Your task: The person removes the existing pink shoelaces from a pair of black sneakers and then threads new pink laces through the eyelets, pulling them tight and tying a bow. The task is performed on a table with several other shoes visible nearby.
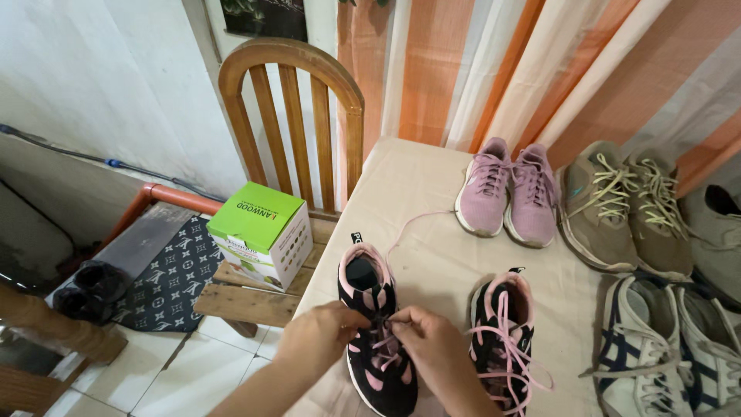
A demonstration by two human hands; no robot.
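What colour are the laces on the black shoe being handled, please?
Pink, on the black shoe; head view shows it best.

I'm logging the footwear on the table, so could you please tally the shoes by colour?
Black and pink shoes: 2
Lilac shoes: 2
Olive-tan shoes: 2
White and navy shoes: 2
Grey shoe, partly cut off at the edge: 1
Total: 9

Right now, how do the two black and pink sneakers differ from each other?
The black and pink sneaker on the left is under both hands, the left hand and the right hand, at its laces; the black and pink sneaker on the right lies untouched, laces spilling loose. Both point toward the person on the beige tablecloth.
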